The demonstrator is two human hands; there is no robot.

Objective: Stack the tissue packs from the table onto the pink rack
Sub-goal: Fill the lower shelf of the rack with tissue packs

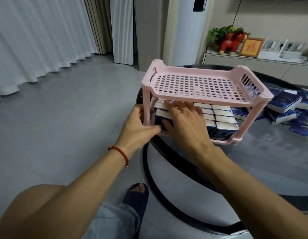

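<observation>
Head view shows your pink rack (199, 84) standing at the near-left edge of the round dark table (253, 161), its top shelf bare and its lower shelf already packed with rows of tissue packs (218, 118) set on edge. More loose packs (281, 104) lie in a heap on the table just beyond the rack's right side, so the job looks roughly half done — the upper tier has yet to take any. Your left hand (139, 125) wraps around the rack's near-left leg, thumb pointing inward along the bottom rail, bracing the frame. Your right hand (182, 118) lies flat and spread against the front faces of the left-hand packs, fingers reaching up under the top shelf; it is pressing, not gripping anything. To do this step well, you should push evenly with the whole palm so the packs slide back flush instead of tipping, and keep the left hand firm on the leg so the light rack does not skid toward the table's edge. Both forearms extend straight forward from low in the frame, wrists level, a red cord bracelet (119, 153) on your left wrist.
</observation>
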